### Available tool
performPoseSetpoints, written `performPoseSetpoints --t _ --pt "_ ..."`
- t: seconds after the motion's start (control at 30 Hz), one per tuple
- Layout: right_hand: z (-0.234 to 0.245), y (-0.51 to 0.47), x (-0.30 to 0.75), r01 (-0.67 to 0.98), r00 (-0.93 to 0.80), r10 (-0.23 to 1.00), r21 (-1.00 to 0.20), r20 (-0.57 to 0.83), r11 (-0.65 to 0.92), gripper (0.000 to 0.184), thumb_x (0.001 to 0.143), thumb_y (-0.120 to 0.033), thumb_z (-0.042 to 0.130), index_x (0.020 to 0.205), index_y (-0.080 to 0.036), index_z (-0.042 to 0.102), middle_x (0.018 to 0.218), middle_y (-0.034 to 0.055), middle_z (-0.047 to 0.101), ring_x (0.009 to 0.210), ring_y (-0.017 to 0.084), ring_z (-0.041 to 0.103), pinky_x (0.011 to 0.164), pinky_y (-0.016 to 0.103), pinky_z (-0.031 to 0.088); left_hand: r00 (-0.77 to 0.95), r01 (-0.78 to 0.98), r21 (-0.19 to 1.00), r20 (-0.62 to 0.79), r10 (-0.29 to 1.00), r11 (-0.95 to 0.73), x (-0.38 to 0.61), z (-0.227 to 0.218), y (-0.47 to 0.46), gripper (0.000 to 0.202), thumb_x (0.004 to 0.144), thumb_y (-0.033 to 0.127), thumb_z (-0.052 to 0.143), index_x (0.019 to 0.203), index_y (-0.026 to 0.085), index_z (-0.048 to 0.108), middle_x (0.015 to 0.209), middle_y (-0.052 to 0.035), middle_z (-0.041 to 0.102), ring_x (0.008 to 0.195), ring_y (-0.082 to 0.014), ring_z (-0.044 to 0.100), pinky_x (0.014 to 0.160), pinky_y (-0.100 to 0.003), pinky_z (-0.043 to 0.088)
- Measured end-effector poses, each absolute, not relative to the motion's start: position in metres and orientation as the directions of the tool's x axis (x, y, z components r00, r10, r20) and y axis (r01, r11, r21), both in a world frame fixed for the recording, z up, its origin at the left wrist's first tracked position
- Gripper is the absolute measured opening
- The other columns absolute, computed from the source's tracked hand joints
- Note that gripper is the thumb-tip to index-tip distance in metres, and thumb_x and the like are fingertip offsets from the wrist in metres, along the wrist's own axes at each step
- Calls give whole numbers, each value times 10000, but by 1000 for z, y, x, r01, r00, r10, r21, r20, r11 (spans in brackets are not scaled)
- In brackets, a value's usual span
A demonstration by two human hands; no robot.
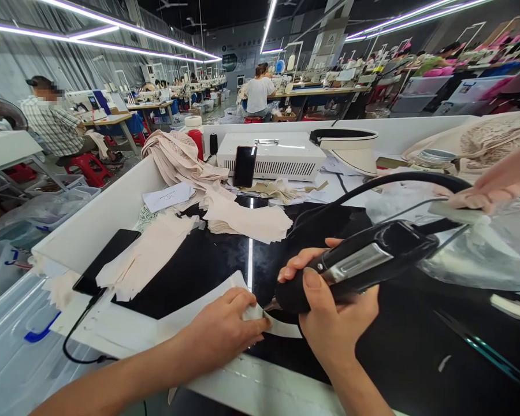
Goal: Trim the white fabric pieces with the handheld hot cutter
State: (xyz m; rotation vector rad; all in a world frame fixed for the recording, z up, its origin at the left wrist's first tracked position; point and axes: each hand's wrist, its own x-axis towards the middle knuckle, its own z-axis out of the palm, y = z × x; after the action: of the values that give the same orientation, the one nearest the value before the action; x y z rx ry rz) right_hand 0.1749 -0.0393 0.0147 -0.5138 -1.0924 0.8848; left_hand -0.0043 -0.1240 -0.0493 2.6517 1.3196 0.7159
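Gripping a glossy black tool (364,260), right hand (333,318) meets pale fabric strip (260,315).

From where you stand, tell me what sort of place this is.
Most likely a garment factory floor. Rows of sewing stations with seated workers run down the hall, cut fabric pieces lie on the black worktable, and the right hand grips a corded handheld tool.

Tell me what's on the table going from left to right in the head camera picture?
Flat black phone → pile of cream fabric pieces → left hand pinning a white strip → right hand holding a black handheld tool → crinkled clear plastic bag.
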Motion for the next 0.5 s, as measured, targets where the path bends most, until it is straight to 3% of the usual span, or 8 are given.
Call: performPoseSetpoints --t 0.33,0.5 --pt "8 -33 174 -335 152 846 -778 511 531 371 996 -253 950 1290 -317 733 886 -61 798 645 156 752 655 309 692 513 727 311 345 786 -612 -2 -52 -123 258 1206 269 807 1464 248 804 1370 -140 746 1272 -279 760 1128 -354 692" --pt "7 -33 184 -314 150 885 -828 441 465 515 930 -383 1053 1314 -317 716 902 -47 812 693 189 774 691 351 722 505 728 316 352 788 -608 -2 -57 -119 324 1167 326 894 1466 248 800 1405 -141 779 1309 -284 785 1153 -342 693"
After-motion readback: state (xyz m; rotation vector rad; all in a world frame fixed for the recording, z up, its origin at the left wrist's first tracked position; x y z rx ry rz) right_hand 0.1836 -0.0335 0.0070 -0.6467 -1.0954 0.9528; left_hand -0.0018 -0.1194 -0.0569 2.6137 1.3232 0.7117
